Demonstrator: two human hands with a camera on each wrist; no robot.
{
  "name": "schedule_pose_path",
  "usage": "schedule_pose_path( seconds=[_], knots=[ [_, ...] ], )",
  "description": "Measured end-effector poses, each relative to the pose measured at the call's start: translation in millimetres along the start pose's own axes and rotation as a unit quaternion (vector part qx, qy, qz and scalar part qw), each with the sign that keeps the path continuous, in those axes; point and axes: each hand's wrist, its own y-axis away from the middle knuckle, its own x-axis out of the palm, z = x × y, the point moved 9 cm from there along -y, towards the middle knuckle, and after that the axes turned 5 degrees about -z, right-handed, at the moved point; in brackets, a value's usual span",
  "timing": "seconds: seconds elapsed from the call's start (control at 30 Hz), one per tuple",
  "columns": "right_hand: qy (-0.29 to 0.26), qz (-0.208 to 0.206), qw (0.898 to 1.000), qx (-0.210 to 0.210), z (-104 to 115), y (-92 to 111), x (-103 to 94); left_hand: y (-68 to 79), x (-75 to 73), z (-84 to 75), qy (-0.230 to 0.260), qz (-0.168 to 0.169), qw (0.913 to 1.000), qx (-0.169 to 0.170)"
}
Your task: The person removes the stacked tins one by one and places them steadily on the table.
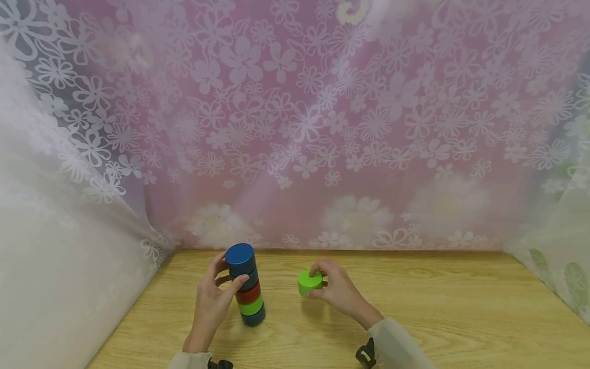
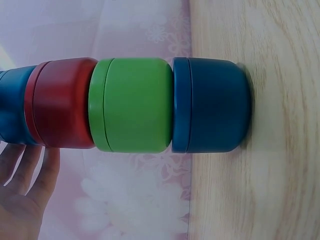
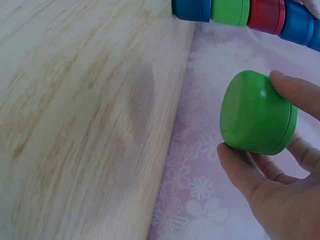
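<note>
A tower of small round lidded tins stands upright left of centre. From the bottom it runs blue point(image 2: 220, 105), green point(image 2: 137, 105), red point(image 2: 65, 105), then two more blue ones, with the top blue tin point(image 1: 240, 259) highest. My left hand point(image 1: 211, 300) grips the tower near its upper blue tins, thumb on the near side and fingers behind. To the right, a separate green tin point(image 3: 256, 114) hangs above the table, pinched between the thumb and fingers of my right hand point(image 1: 342, 291). In the right wrist view its base faces left, apart from the wood.
Both hands work over a light wood-grain table point(image 1: 438, 307). A pink flowered curtain point(image 1: 322, 154) hangs along the table's back edge, and whitish sheeting point(image 1: 60, 246) closes the left side. Dark wrist cameras point(image 1: 366, 353) sit on the light sleeves point(image 1: 398, 343).
</note>
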Motion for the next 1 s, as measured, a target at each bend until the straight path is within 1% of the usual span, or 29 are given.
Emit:
schedule_pose_path(
  seconds=[0.27, 0.53, 0.73, 0.9, 1.0],
  knots=[
    [0.028, 0.028, 0.999, 0.002, -6, 1, 4.4, 0.0, -0.5, 0.4, -0.005, 0.000, 1.0000, 0.006],
    [0.045, 0.045, 0.998, 0.003, -12, 3, 8.3, -0.3, 0.6, 3.1, 0.000, 0.001, 0.9999, -0.012],
    [0.057, 0.061, 0.996, 0.016, -20, 4, 13.5, -0.2, 0.8, -0.1, 0.000, 0.005, 1.0000, -0.006],
    [0.063, 0.075, 0.995, 0.023, -24, 4, 17.5, -0.6, -0.1, 3.1, 0.000, 0.004, 0.9998, -0.020],
    [0.066, 0.080, 0.994, 0.025, -25, 5, 17.3, -0.7, 0.9, 3.6, 0.000, 0.006, 0.9997, -0.022]
  ],
)
